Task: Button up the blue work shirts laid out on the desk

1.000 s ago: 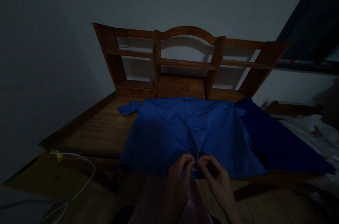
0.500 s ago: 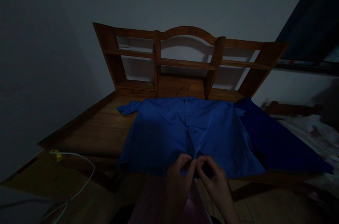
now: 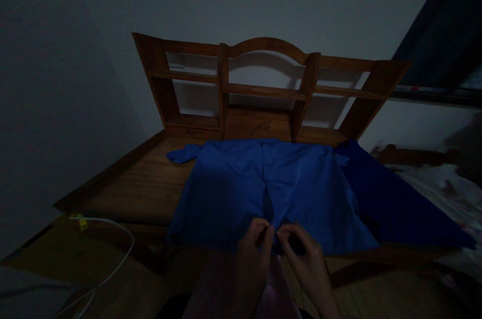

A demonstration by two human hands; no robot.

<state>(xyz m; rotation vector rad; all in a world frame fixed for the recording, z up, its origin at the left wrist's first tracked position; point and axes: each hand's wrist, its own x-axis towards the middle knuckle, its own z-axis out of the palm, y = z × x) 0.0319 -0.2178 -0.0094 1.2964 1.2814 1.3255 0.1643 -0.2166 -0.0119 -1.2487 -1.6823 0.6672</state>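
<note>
A blue shirt lies spread over the wooden desk, its lower hem hanging at the front edge. Down its middle runs the front placket, closed higher up and parted lower down. At the hem, my left hand pinches one front edge between thumb and fingers. My right hand pinches the other edge just beside it, a small gap between the fingertips. Any button between the fingers is too dark and small to make out.
The wooden desk has a shelf unit at its back against the wall. A dark blue cloth lies to the right. A white cable loops at the left, and pale bedding lies at far right.
My fingertips have drawn slightly apart, the left ones shifting a little left. The shirt stays in place on the desk.
</note>
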